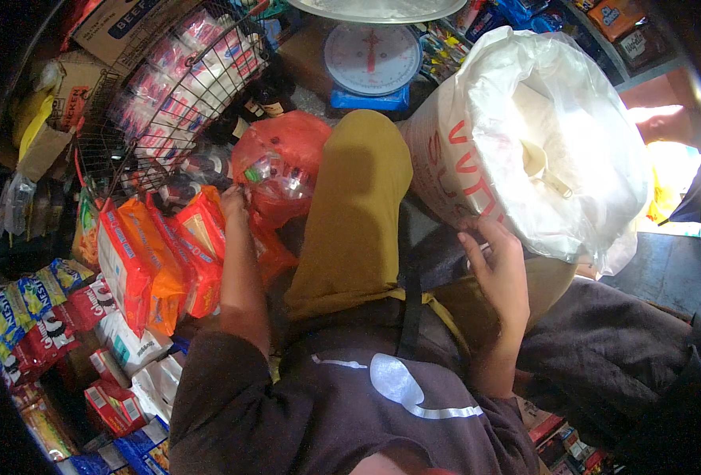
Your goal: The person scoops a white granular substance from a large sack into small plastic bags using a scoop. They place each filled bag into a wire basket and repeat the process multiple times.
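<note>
My left hand [235, 202] is at the lower left edge of a red plastic bag [291, 142] that has clear plastic pieces in it; its fingers are partly hidden, and whether they grip the bag cannot be told. My right hand [494, 252] is raised with its fingers apart, close by the lower side of a large white sack [439, 154] with red lettering. A clear plastic liner [605, 136] is folded over the sack's mouth. Inside lies white powder or grain with a pale scoop [534, 157] in it. A dial scale [374, 59] with a blue base stands beyond my knee.
A wire basket [193, 59] of small packets hangs at upper left. Below it stand red and orange packs [163, 267]. Sachets [42, 303] and boxes [113, 407] crowd the lower left. A metal pan [380, 9] sits above the scale. Snack packs [614, 21] are at upper right.
</note>
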A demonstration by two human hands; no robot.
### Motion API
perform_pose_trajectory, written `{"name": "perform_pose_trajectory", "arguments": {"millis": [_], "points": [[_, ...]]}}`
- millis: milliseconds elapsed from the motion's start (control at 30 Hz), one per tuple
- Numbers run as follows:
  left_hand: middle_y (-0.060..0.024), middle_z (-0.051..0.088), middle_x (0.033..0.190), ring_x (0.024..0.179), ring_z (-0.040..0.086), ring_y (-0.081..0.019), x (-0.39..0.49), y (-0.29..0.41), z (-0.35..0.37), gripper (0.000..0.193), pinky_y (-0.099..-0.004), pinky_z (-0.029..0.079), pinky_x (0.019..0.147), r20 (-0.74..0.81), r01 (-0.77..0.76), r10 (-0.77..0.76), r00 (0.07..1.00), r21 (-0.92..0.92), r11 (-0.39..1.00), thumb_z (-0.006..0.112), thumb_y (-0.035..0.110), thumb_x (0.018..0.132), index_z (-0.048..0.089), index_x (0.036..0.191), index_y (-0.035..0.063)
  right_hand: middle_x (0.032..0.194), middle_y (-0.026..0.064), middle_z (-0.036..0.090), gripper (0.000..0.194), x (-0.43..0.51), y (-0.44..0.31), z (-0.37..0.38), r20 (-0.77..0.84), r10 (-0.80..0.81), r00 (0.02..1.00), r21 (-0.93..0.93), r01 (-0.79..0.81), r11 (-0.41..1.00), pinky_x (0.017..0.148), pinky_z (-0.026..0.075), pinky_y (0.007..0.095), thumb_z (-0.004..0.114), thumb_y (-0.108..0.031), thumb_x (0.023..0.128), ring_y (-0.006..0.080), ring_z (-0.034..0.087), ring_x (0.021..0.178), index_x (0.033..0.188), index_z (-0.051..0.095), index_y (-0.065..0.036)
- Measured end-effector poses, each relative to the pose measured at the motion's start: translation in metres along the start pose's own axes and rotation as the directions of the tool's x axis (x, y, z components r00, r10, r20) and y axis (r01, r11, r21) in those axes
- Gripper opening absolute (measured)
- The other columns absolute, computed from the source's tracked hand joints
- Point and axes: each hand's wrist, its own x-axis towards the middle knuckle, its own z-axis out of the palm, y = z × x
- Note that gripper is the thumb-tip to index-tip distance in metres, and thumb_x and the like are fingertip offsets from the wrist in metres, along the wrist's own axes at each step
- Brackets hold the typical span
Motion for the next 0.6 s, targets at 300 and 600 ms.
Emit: {"name": "perform_pose_trajectory", "arguments": {"millis": [300, 600], "points": [[-0.0025, 0.061, 0.080, 0.070, 0.055, -0.0075, -0.206, 0.162, 0.139, 0.008, -0.0212, 0.043, 0.065, 0.436, -0.262, 0.170, 0.884, 0.160, 0.952, 0.064, 0.008, 0.083, 0.058, 0.087, 0.0034, 0.091, 0.0086, 0.062, 0.021, 0.033, -0.055, 0.020, 0.059, -0.124, 0.991, 0.420, 0.088, 0.903, 0.074, 0.047, 0.0278, 0.066, -0.009, 0.079, 0.0164, 0.060, 0.083, 0.097, 0.062, 0.001], [-0.0067, 0.058, 0.082, 0.080, 0.058, -0.0193, -0.296, 0.228, 0.221, 0.016, -0.0315, 0.047, 0.073, 0.665, -0.907, 0.643, 0.381, 0.135, 0.398, 0.063, -0.010, 0.064, 0.058, 0.072, 0.0035, 0.055, 0.0153, 0.051, 0.013, 0.081, -0.034, 0.042, -0.302, -0.295, 0.906, 0.341, 0.392, 0.854, 0.050, 0.041, 0.0349, 0.064, -0.009, 0.071, 0.0271, 0.052, 0.051, 0.067, 0.054, -0.001]]}}
